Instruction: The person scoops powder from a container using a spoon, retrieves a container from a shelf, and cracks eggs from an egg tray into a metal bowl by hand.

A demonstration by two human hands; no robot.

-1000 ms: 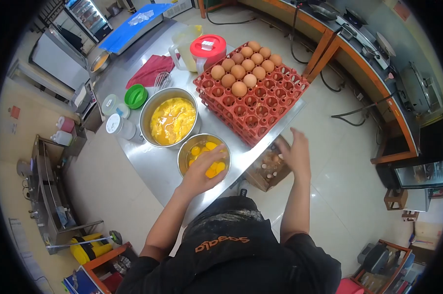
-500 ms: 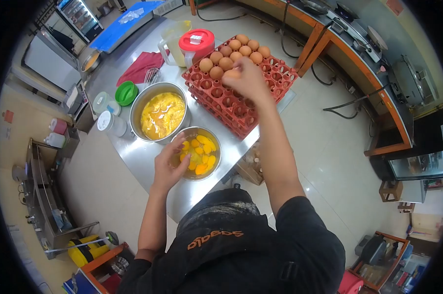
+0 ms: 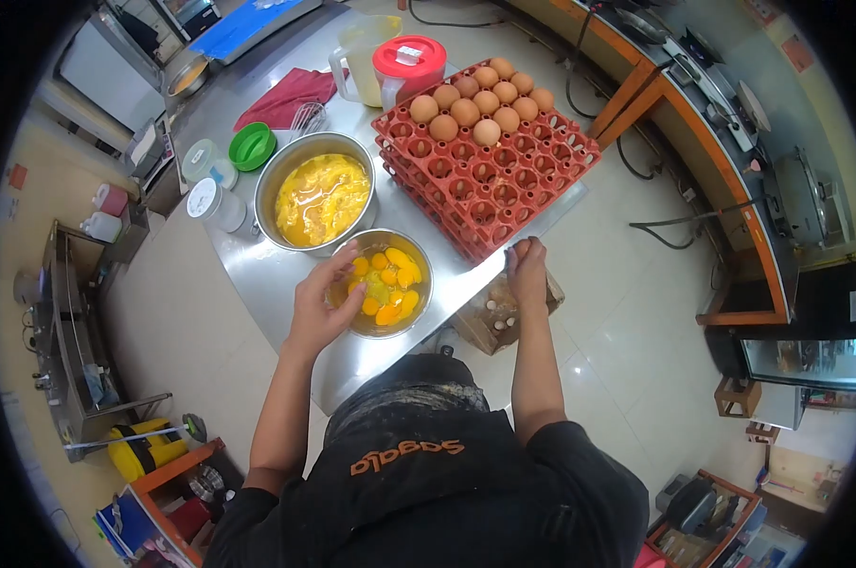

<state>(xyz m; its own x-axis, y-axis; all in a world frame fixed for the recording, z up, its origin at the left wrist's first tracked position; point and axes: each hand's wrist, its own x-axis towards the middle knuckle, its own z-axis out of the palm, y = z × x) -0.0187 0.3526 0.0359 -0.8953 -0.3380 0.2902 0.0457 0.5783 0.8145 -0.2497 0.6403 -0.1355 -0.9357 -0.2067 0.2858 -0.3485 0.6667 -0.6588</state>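
A small metal bowl (image 3: 425,260) sits near the front edge of the steel table (image 3: 258,293), and the left hand (image 3: 316,308) is at its left side, thumb spread away from the bent fingers, the tips reaching just over the rim; nothing shows in its grasp. The right hand (image 3: 527,272) is at the table's edge below the near corner of the egg tray, back of the hand up, wrist bent and fingers curled inward; whether something lies inside that curl I cannot tell. Both forearms stretch forward from the body, well apart. In the small bowl, glossy deep-yellow yolks (image 3: 390,275) lie in clear egg white, most of them round, some stretched into ovals. Just beyond it stands a larger metal pot (image 3: 372,201), holding a paler, streaky yellow egg mixture (image 3: 319,201). To the right, the stacked red egg tray (image 3: 499,189) carries whole brown eggs (image 3: 465,112) grouped at its far end, the nearer pockets bare. Below the table edge, under the right hand, an open cardboard box (image 3: 480,331) contains broken shells (image 3: 500,323). Behind the pot are a wire whisk (image 3: 308,118), a green container (image 3: 253,147), and a red-lidded pitcher (image 3: 409,59) beside a clear jug (image 3: 360,62).
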